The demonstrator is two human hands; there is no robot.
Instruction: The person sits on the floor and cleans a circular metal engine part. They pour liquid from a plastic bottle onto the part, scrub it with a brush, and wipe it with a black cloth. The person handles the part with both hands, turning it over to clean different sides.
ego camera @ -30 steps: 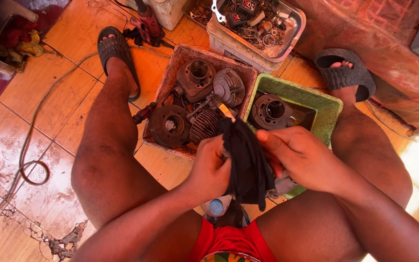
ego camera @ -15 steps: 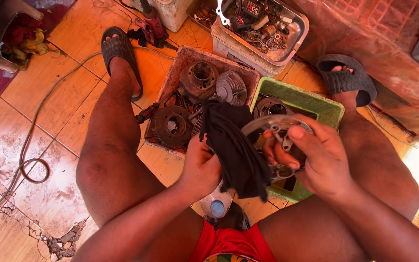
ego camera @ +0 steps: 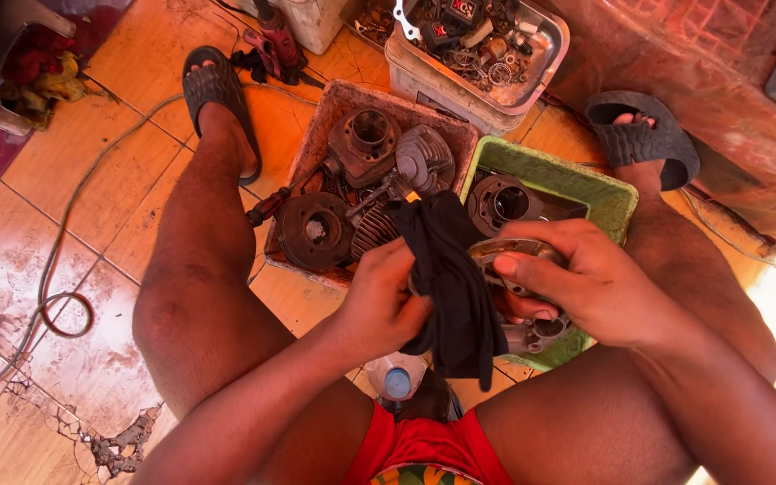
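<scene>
Orange tiled floor (ego camera: pixel 65 224) backs both hands: left hand (ego camera: pixel 386 301) bunches a black cloth rag (ego camera: pixel 451 278) against the grey curved metal casing (ego camera: pixel 518 256), gripped steady by right hand (ego camera: pixel 586 283) at three o'clock.

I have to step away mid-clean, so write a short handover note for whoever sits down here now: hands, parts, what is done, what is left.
Left hand: grips the black cloth rag and presses it on the part.
Right hand: holds the grey round metal engine cover over the green plastic tray.
Brown tray between the legs holds rusty cylinders and finned parts; a dark ring-shaped part lies in the green tray.
Done: cover is out of the trays and in hand.
Left: wiping looks unfinished; how clean the cover is cannot be told.
</scene>
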